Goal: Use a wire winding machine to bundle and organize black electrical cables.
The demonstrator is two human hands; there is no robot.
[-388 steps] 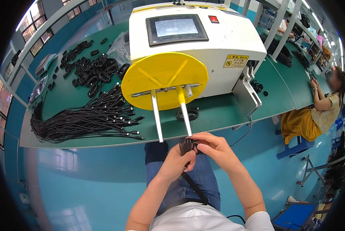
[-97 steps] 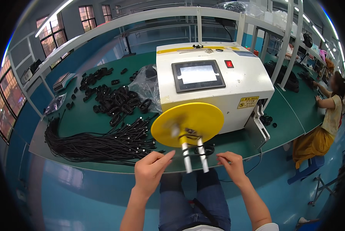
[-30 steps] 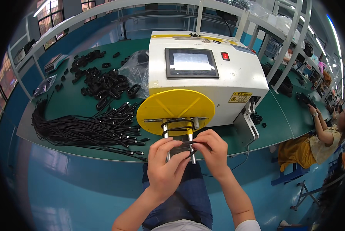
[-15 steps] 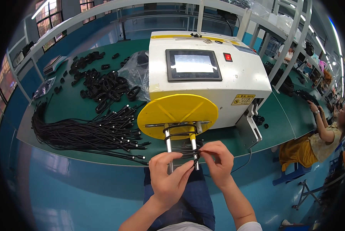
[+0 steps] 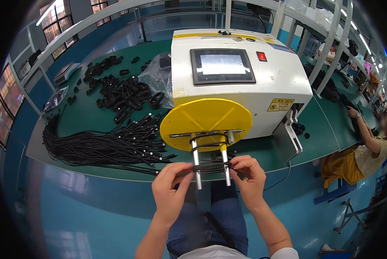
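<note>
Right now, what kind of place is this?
Probably a factory workshop: there's a white machine with a yellow disc, a bundle of black cables on a green bench, and another worker seated nearby.

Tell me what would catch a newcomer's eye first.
Probably the bright yellow disc in front of the white machine, near the centre. Below it, black cable loops around two metal rods, between the left grip and the right grip. To the left, a bundle of black cables lies on the green table.
</note>
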